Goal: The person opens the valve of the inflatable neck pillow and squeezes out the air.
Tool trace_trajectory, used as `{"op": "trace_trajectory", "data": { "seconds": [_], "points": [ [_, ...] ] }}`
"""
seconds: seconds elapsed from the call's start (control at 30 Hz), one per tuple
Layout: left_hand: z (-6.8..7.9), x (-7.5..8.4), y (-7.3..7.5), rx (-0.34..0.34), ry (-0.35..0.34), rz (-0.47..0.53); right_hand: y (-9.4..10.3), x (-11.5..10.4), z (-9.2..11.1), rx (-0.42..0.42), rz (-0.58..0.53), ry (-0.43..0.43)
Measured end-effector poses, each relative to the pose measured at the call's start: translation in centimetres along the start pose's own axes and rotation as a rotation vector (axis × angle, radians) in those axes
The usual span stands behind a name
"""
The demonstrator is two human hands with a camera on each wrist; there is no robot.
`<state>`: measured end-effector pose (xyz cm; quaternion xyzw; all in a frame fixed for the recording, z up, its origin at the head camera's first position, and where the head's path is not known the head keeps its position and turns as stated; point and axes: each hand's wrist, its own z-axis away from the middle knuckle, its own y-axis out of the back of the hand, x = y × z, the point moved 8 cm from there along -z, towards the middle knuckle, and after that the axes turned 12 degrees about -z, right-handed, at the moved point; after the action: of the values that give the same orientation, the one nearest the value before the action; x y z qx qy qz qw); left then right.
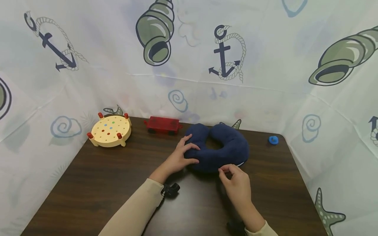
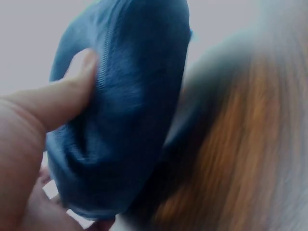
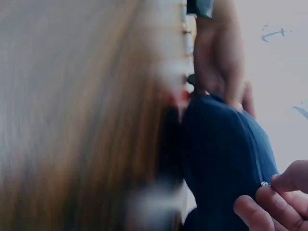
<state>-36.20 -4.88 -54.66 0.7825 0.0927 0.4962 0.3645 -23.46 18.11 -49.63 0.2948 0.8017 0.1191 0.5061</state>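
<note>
A navy U-shaped neck pillow (image 1: 220, 159) lies on the dark wooden table, its opening facing the far side. My left hand (image 1: 176, 159) grips the pillow's left side, fingers spread over the top and thumb along the near side. In the left wrist view that thumb presses beside a zipper (image 2: 107, 53) running along the pillow's outer edge. At the near right edge, my right hand (image 1: 237, 183) pinches a small metal zipper pull (image 3: 264, 184) between thumb and fingertips. A bit of white label (image 1: 241, 164) shows close to it.
A round cream toy (image 1: 110, 131) with red pegs and coloured dots stands at the back left. Beside it is a red toy wagon (image 1: 163, 125). A small blue knob-like piece (image 1: 273, 140) lies at the back right, near the table corner. Patterned cloth hangs behind.
</note>
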Motion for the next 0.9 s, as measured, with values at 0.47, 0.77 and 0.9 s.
{"op": "trace_trajectory", "data": {
  "seconds": [0.47,0.77,0.9],
  "points": [
    [0.0,1.5,0.1,0.179,0.076,-0.036,-4.9,-3.6,0.4,0.057,-0.006,0.121],
    [0.0,2.1,-0.3,0.179,0.084,-0.024,-7.5,-4.5,-0.1,0.121,0.095,0.187],
    [0.1,2.3,-0.3,0.188,0.075,-0.019,-8.5,-4.3,-0.6,0.098,0.116,0.156]
  ]
}}
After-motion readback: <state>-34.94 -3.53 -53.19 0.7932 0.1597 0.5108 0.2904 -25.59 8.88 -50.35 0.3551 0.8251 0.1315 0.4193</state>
